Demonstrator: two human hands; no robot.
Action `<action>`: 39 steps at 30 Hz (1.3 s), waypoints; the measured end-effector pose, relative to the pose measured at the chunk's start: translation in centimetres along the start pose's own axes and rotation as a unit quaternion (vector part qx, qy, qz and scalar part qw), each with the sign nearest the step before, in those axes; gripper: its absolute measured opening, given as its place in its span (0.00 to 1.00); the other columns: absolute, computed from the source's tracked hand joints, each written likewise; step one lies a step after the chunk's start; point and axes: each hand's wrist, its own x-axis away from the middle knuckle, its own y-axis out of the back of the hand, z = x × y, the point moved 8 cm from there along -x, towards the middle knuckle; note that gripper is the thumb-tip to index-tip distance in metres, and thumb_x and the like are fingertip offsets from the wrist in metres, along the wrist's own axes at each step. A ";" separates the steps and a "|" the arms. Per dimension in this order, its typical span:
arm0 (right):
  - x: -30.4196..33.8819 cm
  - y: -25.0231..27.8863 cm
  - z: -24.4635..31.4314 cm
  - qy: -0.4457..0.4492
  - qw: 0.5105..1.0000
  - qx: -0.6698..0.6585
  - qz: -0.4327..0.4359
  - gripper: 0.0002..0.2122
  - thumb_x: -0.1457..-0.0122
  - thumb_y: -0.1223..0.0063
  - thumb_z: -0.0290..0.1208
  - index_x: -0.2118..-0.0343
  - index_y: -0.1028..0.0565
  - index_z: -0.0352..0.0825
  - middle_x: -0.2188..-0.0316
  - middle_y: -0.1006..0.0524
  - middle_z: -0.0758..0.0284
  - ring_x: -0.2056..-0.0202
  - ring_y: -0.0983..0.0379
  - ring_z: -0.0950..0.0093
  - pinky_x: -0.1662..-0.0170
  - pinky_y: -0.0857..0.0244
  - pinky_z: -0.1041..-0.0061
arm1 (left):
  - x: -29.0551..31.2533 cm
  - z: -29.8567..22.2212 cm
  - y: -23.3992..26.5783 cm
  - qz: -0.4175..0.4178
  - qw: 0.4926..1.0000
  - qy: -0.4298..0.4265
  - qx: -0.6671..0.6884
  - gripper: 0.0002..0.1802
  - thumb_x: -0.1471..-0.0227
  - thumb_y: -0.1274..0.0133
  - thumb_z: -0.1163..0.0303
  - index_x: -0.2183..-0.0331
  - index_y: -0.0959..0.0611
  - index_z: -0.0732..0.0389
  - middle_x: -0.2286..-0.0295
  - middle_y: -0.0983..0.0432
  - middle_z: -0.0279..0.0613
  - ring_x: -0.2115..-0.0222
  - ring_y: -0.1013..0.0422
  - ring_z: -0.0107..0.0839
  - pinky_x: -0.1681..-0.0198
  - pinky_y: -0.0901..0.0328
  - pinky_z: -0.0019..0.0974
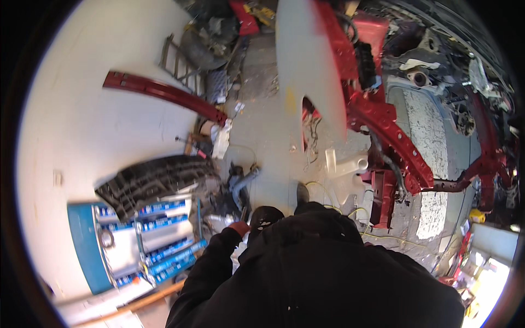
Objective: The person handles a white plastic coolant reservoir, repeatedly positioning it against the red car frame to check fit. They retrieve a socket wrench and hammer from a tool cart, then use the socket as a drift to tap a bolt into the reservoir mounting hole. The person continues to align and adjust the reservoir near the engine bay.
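Note:
My left hand (239, 227) shows just past its black sleeve, low and left of the middle, beside a dark rounded shape with pale specks, perhaps my own knee or shoe. Its fingers are too small and blurred to read, and nothing held can be made out. My right hand is hidden behind my dark clothed body. Ahead of me a smooth grey body panel (306, 44) stands along the red front frame (388, 120) of a car. A pale pipe-like duct (350, 164) lies on the floor beside that frame.
At the left, a red curved bar (158, 93) and a black ribbed plastic piece (164, 180) lean by the white wall. A blue rack (87, 246) holds several boxes. Yellow hose (358, 210) winds over the floor. Exposed engine-bay parts (421, 76) fill the right.

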 end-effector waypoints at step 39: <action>24.5 -1.0 56.8 -0.166 0.563 -0.759 -0.281 0.12 0.39 0.39 0.36 0.71 0.26 0.31 0.75 0.22 0.44 0.66 0.22 0.41 0.63 0.30 0.46 | -33.7 -14.5 38.1 0.194 0.831 -0.338 0.396 0.19 0.26 0.48 0.51 0.53 0.19 0.58 0.77 0.28 0.32 0.82 0.35 0.22 0.79 0.36 0.30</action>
